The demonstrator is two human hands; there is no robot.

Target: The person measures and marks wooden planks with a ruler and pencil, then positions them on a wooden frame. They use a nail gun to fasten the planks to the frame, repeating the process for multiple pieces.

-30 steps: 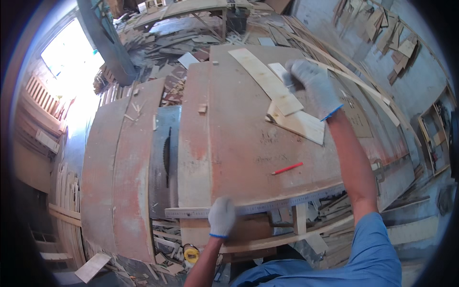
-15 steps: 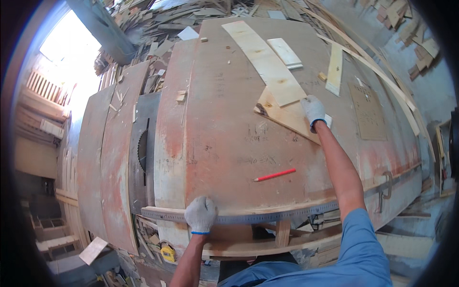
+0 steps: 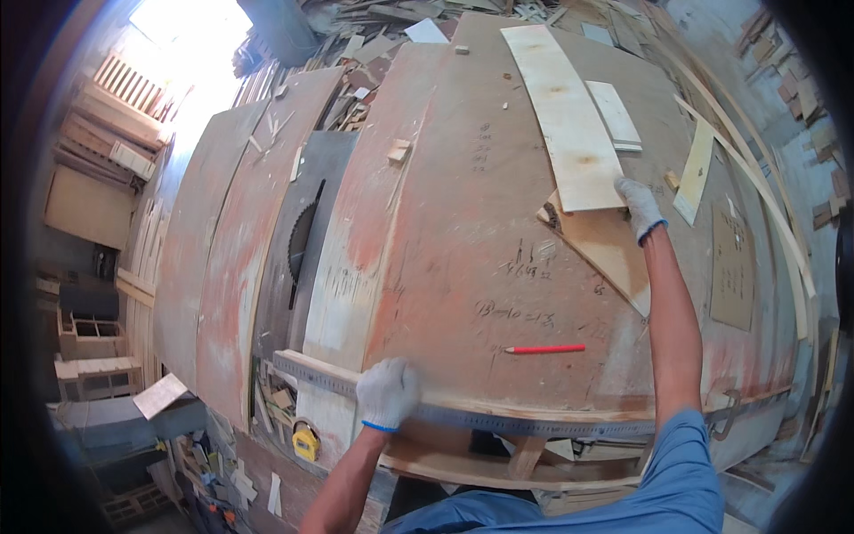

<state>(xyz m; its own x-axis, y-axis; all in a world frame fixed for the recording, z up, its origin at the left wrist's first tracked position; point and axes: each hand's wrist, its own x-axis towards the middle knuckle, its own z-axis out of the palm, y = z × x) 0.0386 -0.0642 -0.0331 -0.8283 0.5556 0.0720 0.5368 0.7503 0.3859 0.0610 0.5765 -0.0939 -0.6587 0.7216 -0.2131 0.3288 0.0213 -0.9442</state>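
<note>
view: head camera looked steeply down from above
field: bench (image 3: 463, 267) filled the frame's centre
edges: fisheye bent them

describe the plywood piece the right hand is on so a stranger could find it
On the big reddish table, look toward its far right part, where the gloved right hand rests. Under it lies a pale plywood piece with a slanted edge, partly covered by the long pale board. It alone tapers to a point.
</note>
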